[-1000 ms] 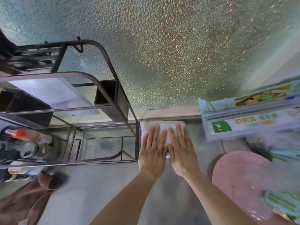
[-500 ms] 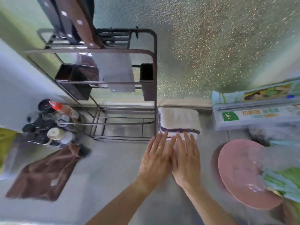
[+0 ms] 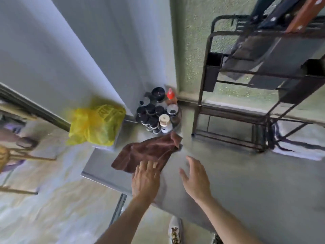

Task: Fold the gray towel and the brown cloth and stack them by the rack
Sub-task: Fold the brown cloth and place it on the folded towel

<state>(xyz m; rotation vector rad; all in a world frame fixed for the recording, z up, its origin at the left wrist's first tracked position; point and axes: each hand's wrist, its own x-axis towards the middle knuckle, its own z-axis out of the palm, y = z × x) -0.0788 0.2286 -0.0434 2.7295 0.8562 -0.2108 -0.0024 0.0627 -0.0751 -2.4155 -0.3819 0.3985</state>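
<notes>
The brown cloth lies crumpled and unfolded on the grey metal table, near its left end. My left hand rests with its fingertips on the cloth's near edge, fingers spread. My right hand hovers open over bare table just right of the cloth, holding nothing. The folded gray towel with a dark stripe lies at the far right, beside and partly behind the dark metal rack.
A round cluster of several spice jars and bottles stands just behind the cloth. A yellow plastic bag sits at the table's left corner against the wall. Knives hang on the rack's top. The table's front edge runs below my hands.
Both hands left the folded towel and moved left to the brown cloth. My view swung left with them, so the towel now sits at the far right.
</notes>
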